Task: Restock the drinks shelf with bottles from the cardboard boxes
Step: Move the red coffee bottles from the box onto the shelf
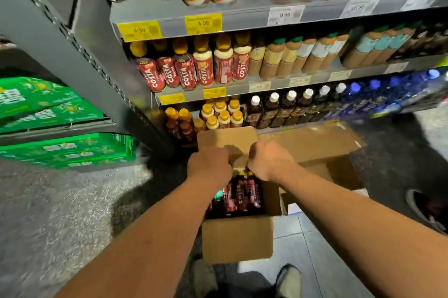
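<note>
An open cardboard box (237,242) stands on the floor in front of the drinks shelf (242,19). Upright dark red Costa bottles (242,197) with yellow caps fill it. Both my hands reach into its far end. My left hand (209,167) is curled over the bottle tops at the left, next to the raised far flap (226,139). My right hand (269,160) is closed just above the yellow caps at the right. The fingertips of both hands are hidden. The same Costa bottles (184,74) stand in the middle shelf row, and more yellow-capped bottles (220,116) stand on the bottom shelf.
A second open cardboard box (322,152) lies to the right, against the bottom shelf. Green drink cases (65,150) are stacked on the left behind the grey shelf upright (80,48). My shoes (288,280) are below the box. Another shoe (426,210) is at the right edge.
</note>
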A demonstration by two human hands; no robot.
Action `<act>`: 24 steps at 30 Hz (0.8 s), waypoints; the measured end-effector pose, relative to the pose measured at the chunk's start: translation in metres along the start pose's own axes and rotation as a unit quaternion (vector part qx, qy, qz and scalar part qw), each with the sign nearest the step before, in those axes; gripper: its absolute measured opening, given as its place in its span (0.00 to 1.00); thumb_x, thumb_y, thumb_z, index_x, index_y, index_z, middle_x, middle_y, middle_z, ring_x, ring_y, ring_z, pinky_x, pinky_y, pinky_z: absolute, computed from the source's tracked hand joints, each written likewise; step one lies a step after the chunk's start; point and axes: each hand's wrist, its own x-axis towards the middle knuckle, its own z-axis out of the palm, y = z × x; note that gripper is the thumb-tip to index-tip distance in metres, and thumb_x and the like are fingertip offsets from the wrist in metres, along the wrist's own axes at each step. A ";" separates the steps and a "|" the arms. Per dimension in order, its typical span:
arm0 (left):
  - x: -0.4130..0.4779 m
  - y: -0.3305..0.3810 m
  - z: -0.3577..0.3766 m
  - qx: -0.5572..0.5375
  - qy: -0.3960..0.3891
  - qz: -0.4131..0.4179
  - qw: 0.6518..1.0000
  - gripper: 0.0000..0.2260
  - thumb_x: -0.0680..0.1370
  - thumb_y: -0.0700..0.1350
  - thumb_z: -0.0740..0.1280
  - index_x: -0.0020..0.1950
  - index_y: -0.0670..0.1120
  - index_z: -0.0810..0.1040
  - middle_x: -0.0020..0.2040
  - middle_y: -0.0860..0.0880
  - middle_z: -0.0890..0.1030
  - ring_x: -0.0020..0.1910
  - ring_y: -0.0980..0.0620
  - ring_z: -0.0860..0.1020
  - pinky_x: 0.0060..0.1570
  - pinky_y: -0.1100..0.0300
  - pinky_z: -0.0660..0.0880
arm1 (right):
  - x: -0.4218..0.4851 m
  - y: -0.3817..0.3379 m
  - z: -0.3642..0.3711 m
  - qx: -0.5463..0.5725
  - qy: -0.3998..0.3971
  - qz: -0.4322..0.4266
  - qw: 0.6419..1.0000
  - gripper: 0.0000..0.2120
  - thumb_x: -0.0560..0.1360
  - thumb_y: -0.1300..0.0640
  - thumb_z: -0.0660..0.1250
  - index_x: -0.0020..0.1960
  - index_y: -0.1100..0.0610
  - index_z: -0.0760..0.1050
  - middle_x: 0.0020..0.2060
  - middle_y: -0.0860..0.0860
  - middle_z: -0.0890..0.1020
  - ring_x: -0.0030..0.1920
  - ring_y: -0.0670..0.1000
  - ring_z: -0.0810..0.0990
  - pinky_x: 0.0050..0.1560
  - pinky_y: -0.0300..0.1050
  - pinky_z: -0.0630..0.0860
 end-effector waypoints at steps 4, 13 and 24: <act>0.020 -0.027 0.064 -0.016 -0.026 0.001 1.000 0.07 0.79 0.45 0.60 0.52 0.47 0.76 0.52 0.48 0.77 0.52 0.45 0.76 0.52 0.52 0.73 | 0.025 0.012 0.056 0.060 -0.008 0.045 0.997 0.15 0.74 0.54 0.62 0.57 0.60 0.78 0.54 0.59 0.81 0.55 0.60 0.79 0.52 0.47 0.76; 0.064 -0.063 0.237 -0.116 -0.106 -0.088 0.984 0.11 0.78 0.42 0.62 0.60 0.45 0.74 0.58 0.44 0.76 0.57 0.45 0.75 0.52 0.54 0.71 | 0.093 0.046 0.224 0.127 -0.114 0.069 0.983 0.13 0.75 0.58 0.63 0.57 0.59 0.78 0.54 0.56 0.81 0.54 0.57 0.79 0.48 0.43 0.74; 0.140 -0.088 0.385 -0.234 -0.107 -0.286 0.923 0.21 0.77 0.42 0.65 0.70 0.44 0.67 0.66 0.42 0.69 0.63 0.41 0.71 0.61 0.49 0.70 | 0.170 0.077 0.348 0.203 -0.166 0.100 0.960 0.11 0.74 0.55 0.65 0.55 0.54 0.77 0.51 0.52 0.79 0.49 0.53 0.79 0.43 0.44 0.75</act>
